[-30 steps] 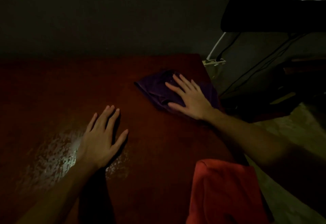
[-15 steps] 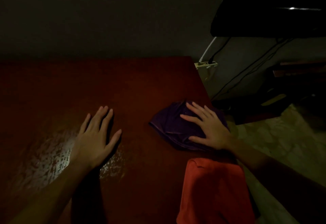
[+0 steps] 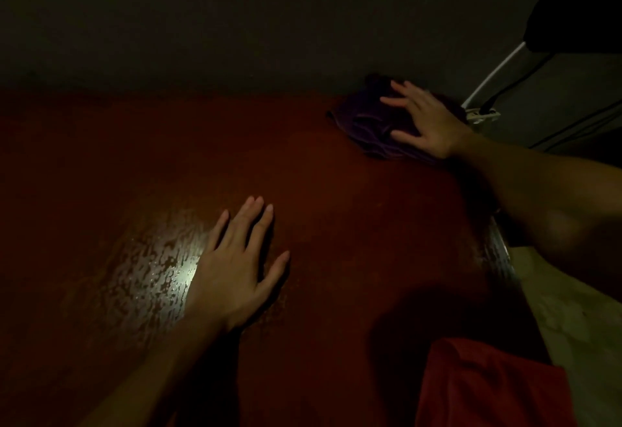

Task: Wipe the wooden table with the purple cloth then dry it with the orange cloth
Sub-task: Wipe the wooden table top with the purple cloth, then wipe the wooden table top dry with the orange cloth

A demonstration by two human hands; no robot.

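The reddish-brown wooden table [image 3: 319, 191] fills most of the dim view. A crumpled purple cloth [image 3: 367, 123] lies at its far right corner, against the wall. My right hand [image 3: 424, 123] presses flat on that cloth, fingers spread. My left hand [image 3: 235, 265] rests palm down on the bare table near the middle, fingers apart, holding nothing. An orange cloth [image 3: 488, 386] lies at the table's near right corner, untouched.
A wet sheen [image 3: 154, 271] glints on the wood left of my left hand. The dark wall [image 3: 269, 22] runs along the table's far edge. A white power strip [image 3: 481, 115] with cables sits beyond the right corner. Pale floor [image 3: 572, 308] lies to the right.
My right hand has pushed the purple cloth from the table's right middle away to the far right corner by the wall. My left hand has stayed flat in place.
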